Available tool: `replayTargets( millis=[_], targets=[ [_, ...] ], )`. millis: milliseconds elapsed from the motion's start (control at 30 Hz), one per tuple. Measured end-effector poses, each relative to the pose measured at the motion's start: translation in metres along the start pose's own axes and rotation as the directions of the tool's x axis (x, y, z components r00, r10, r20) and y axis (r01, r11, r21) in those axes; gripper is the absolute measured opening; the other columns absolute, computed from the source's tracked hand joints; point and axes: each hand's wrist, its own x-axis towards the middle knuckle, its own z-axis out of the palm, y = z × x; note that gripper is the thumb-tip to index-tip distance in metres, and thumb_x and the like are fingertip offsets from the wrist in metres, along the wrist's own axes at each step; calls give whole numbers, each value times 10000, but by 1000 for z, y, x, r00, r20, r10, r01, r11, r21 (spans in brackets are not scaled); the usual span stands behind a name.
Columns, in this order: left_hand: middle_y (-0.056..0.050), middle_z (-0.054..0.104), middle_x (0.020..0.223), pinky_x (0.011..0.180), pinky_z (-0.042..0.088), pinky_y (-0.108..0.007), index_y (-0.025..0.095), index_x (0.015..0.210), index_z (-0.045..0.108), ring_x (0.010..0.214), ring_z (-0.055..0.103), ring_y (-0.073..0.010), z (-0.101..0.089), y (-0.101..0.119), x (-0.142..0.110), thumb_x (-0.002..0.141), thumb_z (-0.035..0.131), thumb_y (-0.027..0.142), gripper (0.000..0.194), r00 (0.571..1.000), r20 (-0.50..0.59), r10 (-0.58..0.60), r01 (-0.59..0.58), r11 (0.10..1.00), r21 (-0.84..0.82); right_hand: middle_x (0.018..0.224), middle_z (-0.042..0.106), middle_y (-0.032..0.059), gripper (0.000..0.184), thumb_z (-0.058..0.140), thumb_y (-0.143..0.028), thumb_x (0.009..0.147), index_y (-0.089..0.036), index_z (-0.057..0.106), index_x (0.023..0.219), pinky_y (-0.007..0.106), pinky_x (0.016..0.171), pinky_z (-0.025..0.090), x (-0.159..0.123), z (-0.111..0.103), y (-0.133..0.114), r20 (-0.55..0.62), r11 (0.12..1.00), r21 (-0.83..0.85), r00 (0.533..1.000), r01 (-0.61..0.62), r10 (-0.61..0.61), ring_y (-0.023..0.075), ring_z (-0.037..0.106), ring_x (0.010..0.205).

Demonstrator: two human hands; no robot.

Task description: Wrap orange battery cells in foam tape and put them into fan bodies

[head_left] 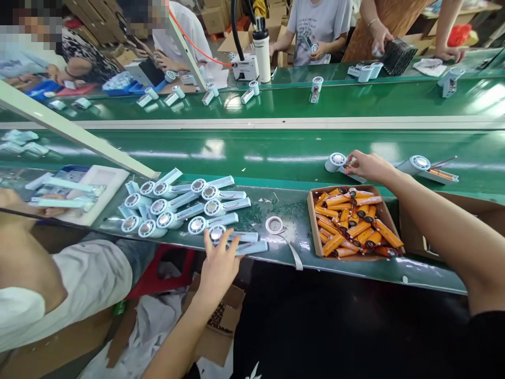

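One housing lies at left hand's spread fingertips, another at right hand's pinch.

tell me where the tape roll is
In the head view, the tape roll lies right of centre, between the light-blue units and the box of orange cylinders.

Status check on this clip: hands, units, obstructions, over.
Left hand over end pale-blue unit, grip unclear. Right hand at belt unit, grip unclear. Tape roll between hands, blocking neither.
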Motion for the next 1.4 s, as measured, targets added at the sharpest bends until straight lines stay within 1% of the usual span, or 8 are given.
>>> replayTargets(
  millis=[367,567,700,867,1000,1167,1300,1400],
  targets=[
    [-135,663,1414,1233,373,-661,236,1258,741,1405,530,-380,-3,68,81,967,567,140,352,928,58,367,-367,930,-20,1415,683,90,378,594,-479,1010,-292,669,1330,547,1198,468,-184,-35,-87,-340,928,269,927,256,-158,329,603,1373],
    [-128,729,1213,1195,411,-669,199,1136,728,1370,547,-397,-10,98,92,966,555,152,247,850,-227,475,-507,855,-108,1403,678,103,505,683,-492,971,-353,562,1442,372,680,639,-262,23,-148,-148,526,838,988,142,-32,206,744,833],
    [-103,738,1156,1190,430,-665,237,1107,697,1402,531,-382,-26,106,83,945,608,179,194,768,-318,556,-626,757,-189,994,780,44,544,693,-577,952,-259,607,1385,233,492,497,-271,58,-187,181,254,961,939,-106,-293,120,655,573],
    [-111,748,1159,1094,524,-605,236,1238,683,1248,624,-357,-17,73,80,953,584,131,320,772,-216,597,-631,760,-155,723,725,5,402,643,-571,986,-197,790,969,240,556,470,-272,42,-162,283,558,827,804,72,-523,118,621,547],
    [-138,742,1176,947,599,-484,204,1230,695,1110,674,-318,-8,69,73,967,551,102,317,766,-226,602,-636,760,-132,1110,791,98,344,616,-427,1023,-249,743,1288,384,891,517,-246,20,-133,-62,839,432,939,332,-339,258,680,997],
    [-116,743,1062,829,586,-414,191,1130,696,959,681,-268,-20,87,73,942,526,20,305,687,-352,636,-705,700,-111,977,789,99,207,640,-243,985,-241,793,1126,440,958,424,-203,10,-129,31,874,69,875,480,-483,290,595,1065],
    [-125,733,1025,810,569,-422,175,1102,672,909,663,-270,-31,79,70,907,567,-16,292,666,-421,616,-712,693,-115,949,755,87,254,646,-396,1002,-241,823,1096,407,926,478,-200,9,-119,-187,878,357,945,320,-268,242,633,977],
    [-124,738,1041,799,560,-417,163,1119,670,915,663,-271,-29,76,68,918,575,-7,280,659,-387,646,-725,682,-97,993,768,80,472,641,-563,980,-215,755,1277,370,810,564,-206,21,-116,-253,586,794,965,163,73,218,690,882]
  ],
)
